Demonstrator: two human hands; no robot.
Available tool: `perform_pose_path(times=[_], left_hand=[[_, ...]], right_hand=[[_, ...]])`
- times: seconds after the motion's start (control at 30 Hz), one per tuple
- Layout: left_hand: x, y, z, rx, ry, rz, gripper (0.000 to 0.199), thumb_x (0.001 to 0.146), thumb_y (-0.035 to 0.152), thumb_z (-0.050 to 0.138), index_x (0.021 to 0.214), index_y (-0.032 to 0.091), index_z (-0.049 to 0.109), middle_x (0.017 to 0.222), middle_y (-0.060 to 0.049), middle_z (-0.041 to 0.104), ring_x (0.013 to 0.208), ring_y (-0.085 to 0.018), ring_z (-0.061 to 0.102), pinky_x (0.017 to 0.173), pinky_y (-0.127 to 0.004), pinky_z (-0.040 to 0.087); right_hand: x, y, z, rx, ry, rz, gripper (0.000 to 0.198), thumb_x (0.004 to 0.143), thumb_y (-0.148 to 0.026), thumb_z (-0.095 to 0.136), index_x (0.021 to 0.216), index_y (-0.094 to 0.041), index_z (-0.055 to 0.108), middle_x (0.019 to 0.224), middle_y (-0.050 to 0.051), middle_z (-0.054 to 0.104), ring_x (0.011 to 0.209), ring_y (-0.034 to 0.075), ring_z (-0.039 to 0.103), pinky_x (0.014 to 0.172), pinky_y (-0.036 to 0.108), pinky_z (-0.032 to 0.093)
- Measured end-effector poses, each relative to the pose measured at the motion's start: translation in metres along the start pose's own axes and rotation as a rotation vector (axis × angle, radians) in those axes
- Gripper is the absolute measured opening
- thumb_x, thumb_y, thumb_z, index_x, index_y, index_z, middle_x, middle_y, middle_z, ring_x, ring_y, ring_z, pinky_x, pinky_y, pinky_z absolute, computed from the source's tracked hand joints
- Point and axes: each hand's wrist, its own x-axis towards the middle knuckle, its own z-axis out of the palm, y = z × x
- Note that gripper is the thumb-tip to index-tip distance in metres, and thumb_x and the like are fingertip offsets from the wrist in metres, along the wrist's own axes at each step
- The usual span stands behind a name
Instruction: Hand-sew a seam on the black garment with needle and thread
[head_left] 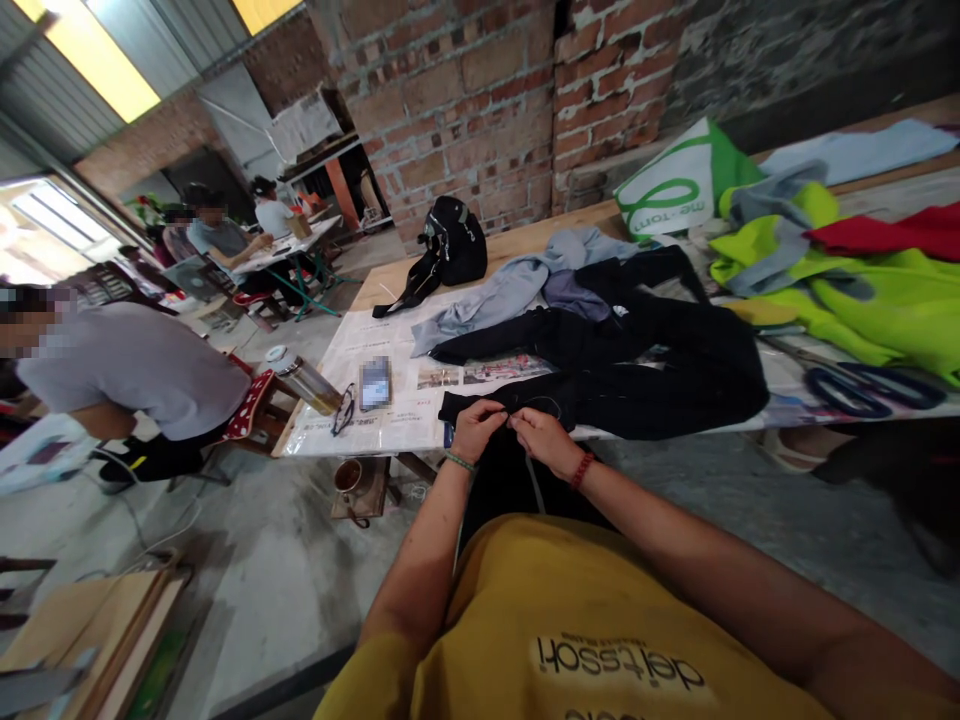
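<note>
My left hand [480, 432] and my right hand [546, 440] meet in front of my body, fingertips nearly touching. Both are closed in a pinch, and what sits between the fingers is too small to make out. Just beyond them a black garment [660, 370] lies spread along the table's front edge, one of its sleeves or legs reaching behind my hands. A faint thin line, perhaps thread, curves over the dark cloth by my right hand. A grey garment [499, 290] lies partly under the black one.
On the paper-covered table [397, 435] are a phone [376, 383], glasses [343, 410], a bottle [304, 380] and a black bag [454, 245]. Large scissors [847, 388], yellow-green clothing [862, 300] and a green-white bag [667, 190] lie right. A seated person [142, 360] is at left.
</note>
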Motion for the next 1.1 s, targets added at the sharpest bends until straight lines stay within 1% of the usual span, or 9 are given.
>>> perform_pose_path(times=[0.27,0.37,0.47,0.57,0.67,0.8,0.93,1.0,1.1], left_hand=[[-0.013,0.024,0.004,0.202,-0.098,0.205,0.008,0.07,0.019,0.063,0.073,0.018,0.071,0.075,-0.003,0.064,0.07,-0.013,0.058,0.068,-0.025,0.045],[-0.021,0.023,0.004,0.182,-0.082,0.186,0.01,0.072,0.019,0.062,0.078,0.019,0.07,0.077,-0.003,0.063,0.066,-0.011,0.056,0.062,-0.024,0.046],[-0.029,0.016,0.007,0.126,-0.012,0.151,0.011,0.072,0.019,0.062,0.08,0.018,0.069,0.087,-0.005,0.063,0.07,-0.012,0.057,0.059,-0.023,0.046],[-0.036,0.01,0.013,0.044,0.02,0.038,0.013,0.072,0.022,0.061,0.082,0.017,0.067,0.096,-0.006,0.064,0.063,-0.009,0.056,0.052,-0.021,0.044],[-0.042,0.009,0.018,0.013,0.017,-0.044,0.017,0.073,0.024,0.06,0.087,0.017,0.068,0.087,-0.004,0.066,0.056,-0.008,0.052,0.05,-0.021,0.042],[-0.048,0.011,0.02,0.033,0.012,0.0,0.016,0.073,0.024,0.061,0.086,0.018,0.069,0.081,-0.003,0.066,0.065,-0.01,0.056,0.053,-0.021,0.043],[-0.05,0.012,0.015,0.04,0.038,-0.011,0.016,0.075,0.022,0.059,0.088,0.018,0.068,0.082,-0.002,0.066,0.06,-0.008,0.054,0.051,-0.02,0.042],[-0.049,0.01,0.014,0.017,0.046,-0.025,0.017,0.076,0.024,0.059,0.089,0.018,0.068,0.081,-0.002,0.065,0.057,-0.007,0.053,0.049,-0.02,0.042],[-0.05,0.009,0.014,-0.043,0.05,-0.023,0.018,0.075,0.028,0.061,0.088,0.017,0.068,0.084,-0.002,0.065,0.057,-0.007,0.054,0.05,-0.02,0.044]], right_hand=[[-0.003,0.0,-0.008,-0.032,0.047,-0.074,0.022,0.08,-0.034,0.039,0.066,-0.018,0.043,0.048,-0.005,0.038,0.044,0.007,0.032,0.043,0.019,0.025],[-0.006,-0.003,-0.011,-0.059,0.03,-0.105,0.021,0.08,-0.033,0.041,0.067,-0.018,0.044,0.05,-0.004,0.042,0.046,0.007,0.036,0.046,0.019,0.029],[-0.01,-0.002,-0.011,-0.095,-0.013,-0.131,0.016,0.082,-0.032,0.039,0.076,-0.018,0.046,0.054,-0.004,0.049,0.046,0.008,0.041,0.046,0.02,0.032],[-0.015,-0.001,-0.01,-0.084,-0.044,-0.107,0.012,0.082,-0.028,0.038,0.089,-0.02,0.043,0.06,-0.004,0.054,0.041,0.009,0.044,0.042,0.021,0.034],[-0.017,-0.001,-0.009,-0.086,0.003,-0.117,0.008,0.081,-0.025,0.038,0.088,-0.021,0.038,0.06,-0.003,0.054,0.038,0.009,0.045,0.039,0.021,0.034],[-0.017,-0.003,-0.011,-0.113,0.034,-0.153,0.005,0.081,-0.023,0.037,0.086,-0.021,0.037,0.058,-0.003,0.054,0.039,0.01,0.047,0.04,0.022,0.035],[-0.026,-0.007,-0.022,-0.224,0.016,-0.204,0.011,0.083,-0.029,0.042,0.089,-0.02,0.044,0.062,-0.001,0.058,0.044,0.011,0.05,0.046,0.023,0.038],[-0.031,-0.013,-0.035,-0.342,0.125,-0.307,0.015,0.083,-0.033,0.047,0.084,-0.019,0.051,0.066,0.001,0.059,0.053,0.012,0.052,0.053,0.025,0.039],[-0.031,-0.026,-0.056,-0.47,0.436,-0.503,0.019,0.084,-0.033,0.047,0.081,-0.017,0.057,0.078,0.006,0.06,0.07,0.015,0.055,0.068,0.028,0.043]])
